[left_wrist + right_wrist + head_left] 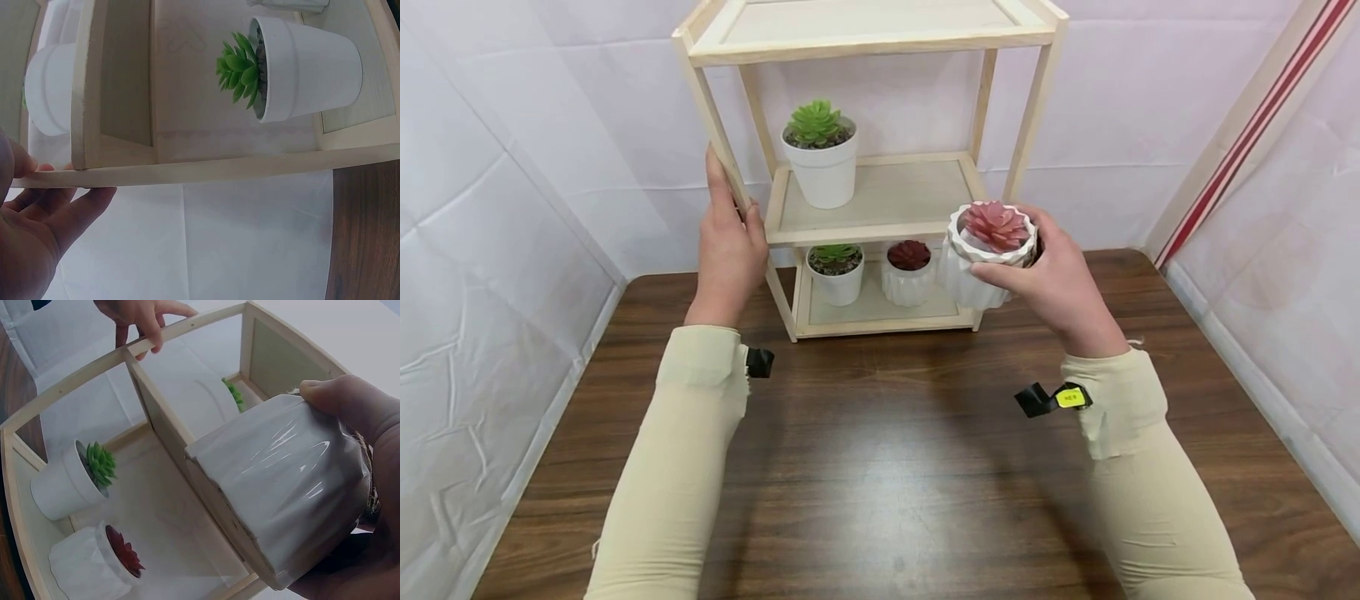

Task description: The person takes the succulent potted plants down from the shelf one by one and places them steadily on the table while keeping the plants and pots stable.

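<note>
My right hand [1063,283] grips a white fluted pot [964,279] with a red succulent [996,227], thumb on the near side of its rim. The pot hangs in front of the right side of a light wooden shelf rack [865,236], about level with the middle shelf; its glossy ribbed side fills much of the right wrist view. Around the rack's left front post [206,171], my left hand [730,258] holds on with thumb and fingers. A smooth white pot [823,173] with a green succulent [817,123] stands on the left of the middle shelf.
On the bottom shelf, a smaller white pot [838,287] with a green succulent stands beside a white ribbed pot [907,285] with a dark red one. The rack stands on a dark wooden table [880,450]. White sheeting [497,208] hangs around it.
</note>
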Tool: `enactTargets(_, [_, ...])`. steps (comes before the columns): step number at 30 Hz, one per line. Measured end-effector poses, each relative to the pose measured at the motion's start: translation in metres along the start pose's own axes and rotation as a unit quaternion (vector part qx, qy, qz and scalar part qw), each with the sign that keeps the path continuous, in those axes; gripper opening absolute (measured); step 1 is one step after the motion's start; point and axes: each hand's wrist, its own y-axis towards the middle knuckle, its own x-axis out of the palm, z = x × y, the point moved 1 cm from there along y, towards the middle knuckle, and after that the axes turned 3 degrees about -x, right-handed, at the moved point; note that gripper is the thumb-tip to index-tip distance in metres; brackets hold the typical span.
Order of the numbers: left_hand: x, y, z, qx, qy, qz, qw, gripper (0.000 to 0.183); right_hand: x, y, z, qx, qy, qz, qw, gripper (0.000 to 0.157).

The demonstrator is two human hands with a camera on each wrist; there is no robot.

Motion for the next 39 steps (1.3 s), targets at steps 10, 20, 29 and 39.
enactTargets(10, [-0.001, 0.000, 0.000, 0.003, 0.008, 0.002, 1.0000, 0.069, -0.004, 0.001, 0.007, -0.003, -0.017, 0.008, 1.000, 0.080])
enactTargets(20, [-0.001, -0.001, 0.000, 0.000, 0.010, 0.001, 0.9999, 0.069, -0.009, -0.001, 0.010, -0.011, -0.019, 0.024, 0.999, 0.077])
enactTargets(29, [0.000, 0.000, 0.000, 0.003, 0.007, -0.001, 1.0000, 0.069, -0.014, -0.002, 0.019, -0.002, -0.017, 0.036, 0.999, 0.076])
enactTargets(39, [0.000, 0.000, -0.001, 0.005, 0.008, 0.004, 1.0000, 0.069, -0.021, -0.004, 0.028, 0.008, -0.008, 0.039, 0.999, 0.078])
